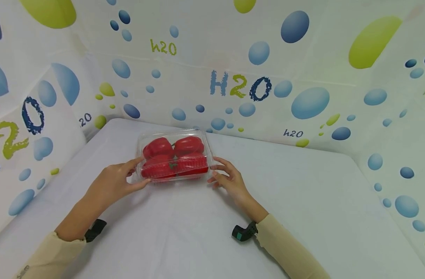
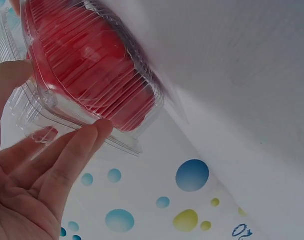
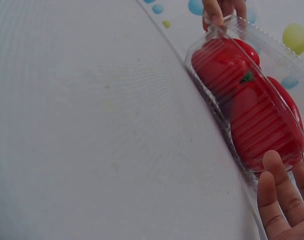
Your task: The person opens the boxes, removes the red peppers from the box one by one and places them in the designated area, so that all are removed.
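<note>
A clear plastic box (image 1: 174,177) with ridged walls is on the white table, tilted slightly in the head view. Several red bell peppers (image 1: 189,146) fill it, with green stems between them. My left hand (image 1: 111,180) grips the box's left end, thumb and fingers at its rim; the left wrist view shows fingertips (image 2: 103,125) pressed to the clear edge. At the opposite end, my right hand (image 1: 233,184) has its fingers loosely extended along the box's corner. In the right wrist view those fingertips (image 3: 272,161) overlap the lower end of the box.
White cloth covers the table (image 1: 303,201). Behind and beside it hangs a white curtain (image 1: 212,50) with blue and green dots and H2O lettering. Dark cameras are strapped at both wrists, the right one (image 1: 244,231) hanging below the sleeve.
</note>
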The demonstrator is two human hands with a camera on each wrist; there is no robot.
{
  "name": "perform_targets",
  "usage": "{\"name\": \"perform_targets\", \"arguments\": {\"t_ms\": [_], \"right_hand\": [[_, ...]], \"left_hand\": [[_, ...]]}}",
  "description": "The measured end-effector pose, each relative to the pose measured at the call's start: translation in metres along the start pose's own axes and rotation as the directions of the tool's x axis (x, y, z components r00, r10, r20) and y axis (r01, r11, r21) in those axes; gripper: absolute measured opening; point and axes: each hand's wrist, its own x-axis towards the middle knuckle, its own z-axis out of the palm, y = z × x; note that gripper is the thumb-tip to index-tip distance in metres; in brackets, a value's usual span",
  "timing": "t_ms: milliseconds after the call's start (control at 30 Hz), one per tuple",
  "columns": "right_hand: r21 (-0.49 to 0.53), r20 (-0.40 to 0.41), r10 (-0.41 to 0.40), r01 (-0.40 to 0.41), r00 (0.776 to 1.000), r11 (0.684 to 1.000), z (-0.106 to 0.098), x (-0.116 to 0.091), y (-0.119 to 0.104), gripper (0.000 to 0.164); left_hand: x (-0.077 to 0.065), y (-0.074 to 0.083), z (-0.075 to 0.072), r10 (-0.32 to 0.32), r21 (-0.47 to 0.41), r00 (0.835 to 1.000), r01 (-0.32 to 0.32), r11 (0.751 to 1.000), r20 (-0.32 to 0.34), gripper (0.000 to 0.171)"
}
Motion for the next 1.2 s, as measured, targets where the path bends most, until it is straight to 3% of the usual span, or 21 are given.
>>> {"name": "perform_targets", "arguments": {"t_ms": [133,233,400,633,733,867,1033,1100,1200], "right_hand": [[-0.003,-0.001,-0.006,0.006,1.000,1.000,0.000,0.000,-0.001,0.048],[-0.006,0.001,-0.007,0.007,1.000,1.000,-0.001,0.000,-0.002,0.048],[-0.005,0.003,-0.008,0.008,1.000,1.000,-0.001,0.000,-0.003,0.048],[0.000,0.011,-0.023,0.023,1.000,1.000,-0.002,0.000,-0.003,0.049],[-0.002,0.015,-0.030,0.030,0.999,1.000,-0.002,0.000,-0.003,0.050],[-0.014,0.022,-0.035,0.035,0.999,0.999,-0.002,0.000,-0.003,0.050],[-0.030,0.030,-0.035,0.035,0.999,0.999,-0.002,0.000,-0.004,0.049],[-0.034,0.033,-0.034,0.035,0.999,0.999,-0.003,-0.001,-0.003,0.049],[-0.037,0.034,-0.034,0.036,0.999,0.999,-0.003,-0.001,-0.002,0.049]], "left_hand": [[-0.001,-0.005,0.001,0.108,0.018,0.993,-0.107,0.994,-0.049,0.058],[-0.001,-0.009,0.001,0.151,0.010,0.987,-0.151,0.989,-0.046,0.055],[-0.001,-0.010,-0.003,0.173,-0.027,0.985,-0.174,0.984,-0.009,0.057],[-0.001,-0.010,-0.009,0.145,-0.076,0.988,-0.140,0.987,0.058,0.062],[-0.001,-0.011,-0.010,0.160,-0.104,0.985,-0.153,0.983,0.058,0.060],[-0.001,-0.016,-0.008,0.228,-0.143,0.974,-0.223,0.964,0.016,0.050],[-0.001,-0.021,-0.003,0.301,-0.153,0.953,-0.303,0.941,-0.033,0.073],[-0.001,-0.021,-0.003,0.309,-0.155,0.950,-0.310,0.938,-0.033,0.072],[-0.003,-0.019,-0.006,0.292,-0.150,0.956,-0.288,0.946,0.007,0.057]]}}
